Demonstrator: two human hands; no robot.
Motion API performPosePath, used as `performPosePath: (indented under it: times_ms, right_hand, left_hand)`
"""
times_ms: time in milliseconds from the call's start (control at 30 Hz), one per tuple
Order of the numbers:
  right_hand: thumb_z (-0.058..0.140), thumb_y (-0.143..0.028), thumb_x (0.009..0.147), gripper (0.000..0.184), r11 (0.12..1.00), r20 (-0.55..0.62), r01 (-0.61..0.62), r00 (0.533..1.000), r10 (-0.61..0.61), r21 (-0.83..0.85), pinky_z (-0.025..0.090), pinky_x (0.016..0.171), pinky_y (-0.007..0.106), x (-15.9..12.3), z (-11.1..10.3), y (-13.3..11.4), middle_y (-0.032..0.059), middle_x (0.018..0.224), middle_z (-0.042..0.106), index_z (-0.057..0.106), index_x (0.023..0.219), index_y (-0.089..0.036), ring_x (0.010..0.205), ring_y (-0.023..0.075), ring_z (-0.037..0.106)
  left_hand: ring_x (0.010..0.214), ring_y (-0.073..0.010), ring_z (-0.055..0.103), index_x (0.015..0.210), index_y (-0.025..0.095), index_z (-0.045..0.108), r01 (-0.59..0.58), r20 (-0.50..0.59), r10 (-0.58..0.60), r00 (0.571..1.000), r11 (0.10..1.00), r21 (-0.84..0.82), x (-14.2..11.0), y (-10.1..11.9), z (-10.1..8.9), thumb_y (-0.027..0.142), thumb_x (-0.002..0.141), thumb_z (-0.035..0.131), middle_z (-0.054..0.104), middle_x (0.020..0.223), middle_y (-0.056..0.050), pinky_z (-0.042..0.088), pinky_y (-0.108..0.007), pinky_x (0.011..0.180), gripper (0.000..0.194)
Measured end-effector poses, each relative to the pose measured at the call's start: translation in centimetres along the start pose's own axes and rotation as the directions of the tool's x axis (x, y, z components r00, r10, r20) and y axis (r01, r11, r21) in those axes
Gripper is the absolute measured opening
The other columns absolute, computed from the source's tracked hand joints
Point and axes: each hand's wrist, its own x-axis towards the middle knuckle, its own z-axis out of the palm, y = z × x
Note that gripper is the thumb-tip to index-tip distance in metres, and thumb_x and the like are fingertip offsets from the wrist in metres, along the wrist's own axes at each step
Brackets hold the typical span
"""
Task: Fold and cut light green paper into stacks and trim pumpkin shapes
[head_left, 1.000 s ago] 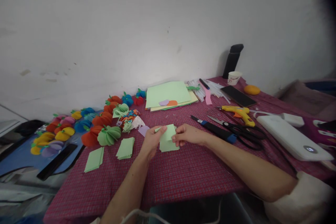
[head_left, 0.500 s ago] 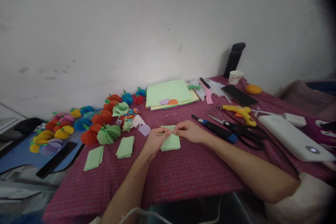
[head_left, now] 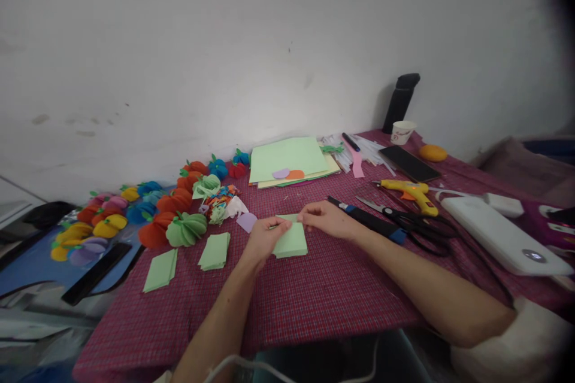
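A small stack of light green paper pieces (head_left: 291, 242) lies on the checked tablecloth in front of me. My left hand (head_left: 264, 236) has its thumb and fingers closed at the upper left edge of this paper. At the upper right edge, the thumb and fingertips of my right hand (head_left: 329, 219) are pinched together on the paper; exactly how many sheets they grip is hidden. Two more green paper stacks, one nearer (head_left: 214, 251) and one farther left (head_left: 160, 270), rest to the left. A lilac paper piece (head_left: 247, 222) lies just beyond my left hand.
Several paper pumpkins (head_left: 185, 229) crowd the left side. Large paper sheets (head_left: 290, 155) lie at the back. To the right are a utility knife (head_left: 372, 222), black-handled scissors (head_left: 420, 227), a yellow glue gun (head_left: 415, 192), a phone (head_left: 408, 163), a white power bank (head_left: 503, 236) and a paper cup (head_left: 403, 131).
My fingertips, which met over the middle of the green paper, have drawn apart. The left hand is now at its left edge, the right at its upper right.
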Motion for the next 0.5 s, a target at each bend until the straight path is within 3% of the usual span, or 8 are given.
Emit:
performPosePath:
  times_ms: [167,500]
  right_hand:
    - [0.05,-0.031,0.071,0.021,0.996,-0.02,0.035,0.999,-0.036,-0.076,0.032,0.049,0.019,0.1,1.1,0.9,-0.0014,0.058,0.052,0.06,0.068,-0.013,0.052,0.0076,0.042]
    - [0.051,-0.032,0.069,0.02,0.999,-0.036,-0.038,0.999,0.037,-0.028,0.031,0.047,0.02,0.3,-0.9,0.3,-0.0015,0.054,0.05,0.059,0.065,-0.014,0.048,0.0073,0.041]
  left_hand:
    - [0.046,-0.0069,0.04,0.069,0.012,0.062,-0.017,0.048,0.017,0.999,1.0,-0.002,-0.1,-0.1,0.6,0.042,0.063,0.059,0.054,0.055,0.001,0.029,-0.018,0.043,0.031]
    - [0.049,-0.0089,0.048,0.059,0.012,0.059,-0.08,0.044,0.08,0.996,0.997,-0.007,0.6,-0.1,-1.4,0.041,0.064,0.059,0.056,0.053,0.0,0.036,-0.02,0.05,0.029]
